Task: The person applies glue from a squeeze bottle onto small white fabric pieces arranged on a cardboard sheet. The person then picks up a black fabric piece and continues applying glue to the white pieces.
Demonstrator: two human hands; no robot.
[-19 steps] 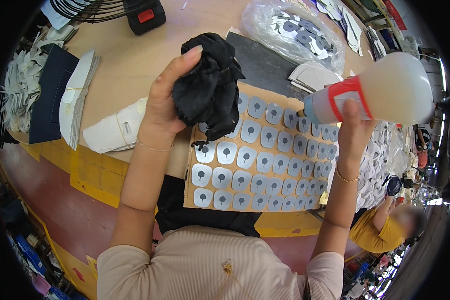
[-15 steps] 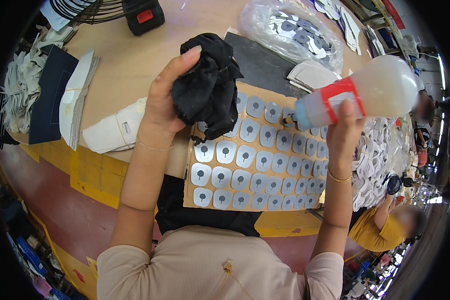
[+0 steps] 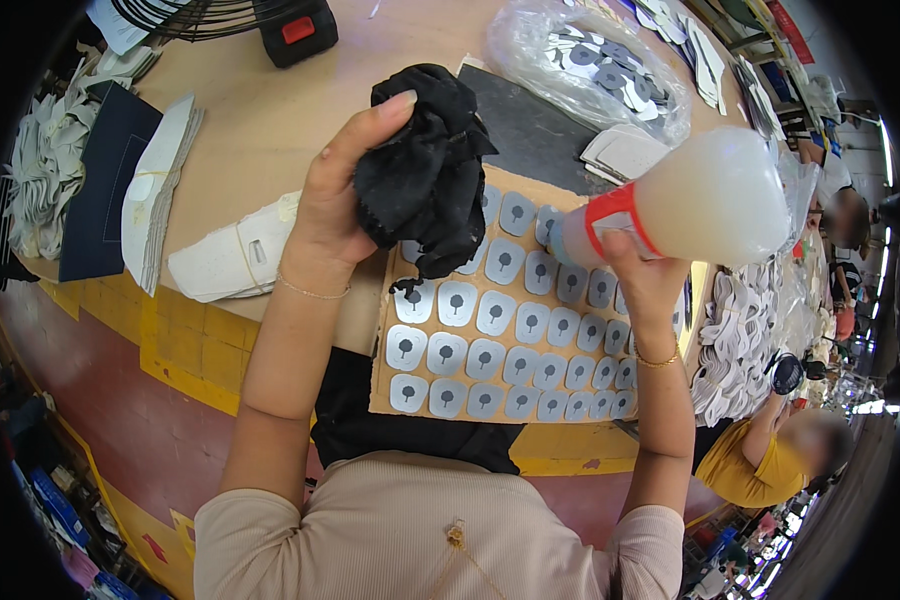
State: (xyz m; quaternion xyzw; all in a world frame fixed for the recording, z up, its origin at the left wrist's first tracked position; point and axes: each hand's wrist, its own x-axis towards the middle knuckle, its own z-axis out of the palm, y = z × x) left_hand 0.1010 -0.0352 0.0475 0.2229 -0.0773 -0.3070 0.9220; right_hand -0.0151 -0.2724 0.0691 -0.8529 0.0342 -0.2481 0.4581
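Observation:
My left hand [image 3: 338, 205] holds a bunched black cloth [image 3: 425, 180] up above the table. My right hand [image 3: 642, 272] grips a translucent squeeze bottle [image 3: 705, 200] with a red band, tipped on its side so its nozzle end points left toward the cloth, close to it. Below both hands lies a brown cardboard sheet [image 3: 382, 385] covered with rows of several grey-white rounded patches [image 3: 460, 302], each with a dark mark.
A stack of white cut pieces [image 3: 232, 258] and a dark blue stack [image 3: 98, 190] lie left. A plastic bag of patches [image 3: 598, 62] and a dark mat [image 3: 535, 135] sit behind. Another person in yellow [image 3: 770, 455] works at the right beside piles of white pieces [image 3: 735, 345].
The bottle has tipped from raised and slanted to nearly horizontal, and its nozzle has come leftward and down close to the black cloth. My left hand has stayed put.

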